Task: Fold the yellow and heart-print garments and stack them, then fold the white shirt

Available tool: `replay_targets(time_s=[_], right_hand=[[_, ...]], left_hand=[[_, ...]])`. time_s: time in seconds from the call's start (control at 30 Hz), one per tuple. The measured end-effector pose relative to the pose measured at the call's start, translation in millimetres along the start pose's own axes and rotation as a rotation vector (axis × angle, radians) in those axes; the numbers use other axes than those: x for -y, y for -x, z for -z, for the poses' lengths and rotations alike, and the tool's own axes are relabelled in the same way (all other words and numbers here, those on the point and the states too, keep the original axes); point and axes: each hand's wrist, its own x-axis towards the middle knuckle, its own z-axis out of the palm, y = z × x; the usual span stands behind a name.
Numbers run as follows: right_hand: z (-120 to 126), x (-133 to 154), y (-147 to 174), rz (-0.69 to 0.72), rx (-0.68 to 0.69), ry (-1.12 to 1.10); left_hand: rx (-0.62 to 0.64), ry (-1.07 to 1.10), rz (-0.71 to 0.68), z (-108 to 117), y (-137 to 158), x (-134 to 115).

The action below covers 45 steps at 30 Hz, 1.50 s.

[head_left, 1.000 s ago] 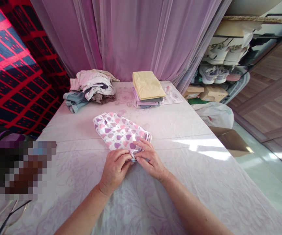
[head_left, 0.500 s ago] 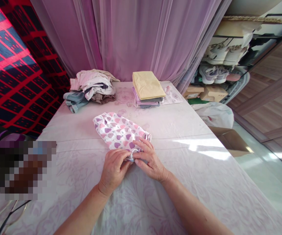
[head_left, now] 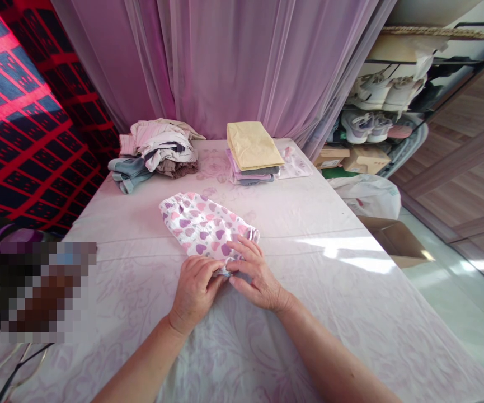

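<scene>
At the middle of the table draped in pale floral cloth (head_left: 329,313) lies a white cotton-looking garment printed with pink and purple hearts (head_left: 202,224). It should handle light, soft and limp, best held by its bunched near edge. There the left hand (head_left: 197,282) pinches it; the right hand (head_left: 256,277) curves loosely over it, its grip unclear. Right of the table are an open brown cardboard box (head_left: 386,232) and a whitish plastic bag (head_left: 367,196), contents indistinct.
</scene>
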Motion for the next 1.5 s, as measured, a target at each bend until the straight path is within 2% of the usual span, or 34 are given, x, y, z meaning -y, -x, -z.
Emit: replay_targets(time_s=[0.43,0.77,0.9,1.03,1.2,1.37,1.5], right_hand=[[-1,-4,1,-0.032,0.008,0.065],[10,-14,1,-0.167,0.006,0.338],[13,-25,4,-0.291,0.001,0.455],[12,-48,12,-0.412,-0.074,0.547],[14,-67,11,-0.469,-0.102,0.563],[21,-62,-5,-0.550,-0.077,0.591],[24,-63,-7,-0.558,-0.082,0.563]], left_hand=[[0.024,0.003,-0.019,-1,-1,-1],[0.051,0.068,-0.009,-2,1,0],[0.039,0.075,0.006,-3,2,1],[0.047,0.091,-0.015,-3,2,2],[0.100,0.107,-0.045,-2,1,2],[0.182,0.089,-0.092,-4,4,1],[0.220,0.086,-0.131,-6,6,0]])
